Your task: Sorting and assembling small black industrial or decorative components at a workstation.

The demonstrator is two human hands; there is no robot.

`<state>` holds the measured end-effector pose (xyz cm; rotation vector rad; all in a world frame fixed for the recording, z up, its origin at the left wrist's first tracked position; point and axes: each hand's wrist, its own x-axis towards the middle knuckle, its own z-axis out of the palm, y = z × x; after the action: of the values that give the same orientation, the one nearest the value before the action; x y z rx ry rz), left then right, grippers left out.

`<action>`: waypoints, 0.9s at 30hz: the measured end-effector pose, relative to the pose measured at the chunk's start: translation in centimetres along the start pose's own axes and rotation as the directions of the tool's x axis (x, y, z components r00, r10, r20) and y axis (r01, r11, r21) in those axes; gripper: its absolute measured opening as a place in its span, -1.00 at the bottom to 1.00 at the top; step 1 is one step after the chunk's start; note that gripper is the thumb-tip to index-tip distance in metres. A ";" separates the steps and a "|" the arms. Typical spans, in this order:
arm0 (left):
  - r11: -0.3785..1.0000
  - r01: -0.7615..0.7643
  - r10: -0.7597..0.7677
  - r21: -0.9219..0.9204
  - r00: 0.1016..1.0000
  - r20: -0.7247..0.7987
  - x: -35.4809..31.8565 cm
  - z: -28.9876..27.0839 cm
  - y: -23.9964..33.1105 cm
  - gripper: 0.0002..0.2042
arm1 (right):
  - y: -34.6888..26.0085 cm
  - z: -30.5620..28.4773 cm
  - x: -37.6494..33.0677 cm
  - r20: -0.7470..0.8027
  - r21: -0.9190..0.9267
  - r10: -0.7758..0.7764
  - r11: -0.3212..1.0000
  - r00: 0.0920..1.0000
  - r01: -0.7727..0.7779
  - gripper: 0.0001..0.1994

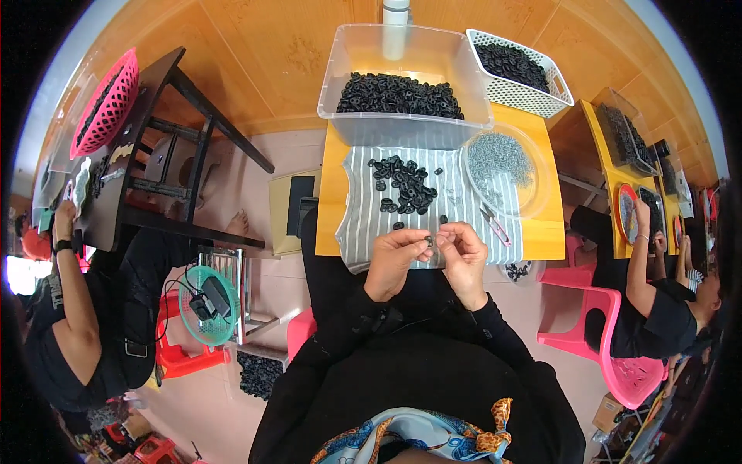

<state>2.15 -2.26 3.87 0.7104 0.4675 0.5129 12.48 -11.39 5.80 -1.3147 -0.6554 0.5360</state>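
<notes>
Above the front edge of a grey-and-white striped cloth (354, 232), my two hands are close together, fingertips almost meeting. Between the thumb and fingers of my left hand (393, 263) is a small black ring-like part (430, 241). My right hand (466, 267) is closed in a pinch beside it; what its fingertips hold is too small to make out. A loose heap of black parts (408, 185) lies on the cloth beyond my hands. To its right, a round clear tray (532, 203) holds many small silvery metal pieces (496, 161). A pink-handled tool (498, 229) lies near my right hand.
At the table's back stand a clear plastic bin (402, 130) of black parts and a white perforated basket (529, 99) of similar parts. Co-workers sit left and right at other tables. A pink chair (580, 309) is on the right, a green basket (209, 305) on the left.
</notes>
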 end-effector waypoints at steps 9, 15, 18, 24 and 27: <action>0.999 -0.025 0.025 0.045 1.000 -0.003 -0.3 0.1 0.0 -0.84 | -0.3 -0.2 -0.4 0.028 -0.110 -0.011 0.994 1.000 0.014 -0.85; 0.998 -0.040 0.040 0.038 0.999 0.006 -0.2 -0.2 -0.1 -0.84 | -0.3 0.0 -0.2 0.041 -0.120 -0.043 0.992 0.998 0.047 -0.85; 0.998 -0.046 0.046 0.047 0.999 0.004 -0.2 -0.1 -0.1 -0.84 | -0.2 -0.1 -0.2 0.052 -0.152 -0.058 0.986 0.997 0.065 -0.86; 0.988 -0.127 0.128 0.084 0.992 -0.010 -0.5 0.3 -0.6 -0.85 | -0.7 0.0 -0.1 0.128 -0.301 -0.171 0.932 0.977 0.202 -0.90; 0.991 -0.124 0.125 0.046 0.992 -0.033 -0.5 0.0 -1.0 -0.85 | 0.0 -0.4 -0.2 0.153 -0.318 -0.172 0.924 0.973 0.214 -0.87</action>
<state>2.05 -3.24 3.26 0.7767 0.4710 0.6353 12.63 -11.75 5.72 -1.5194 -1.0004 0.3548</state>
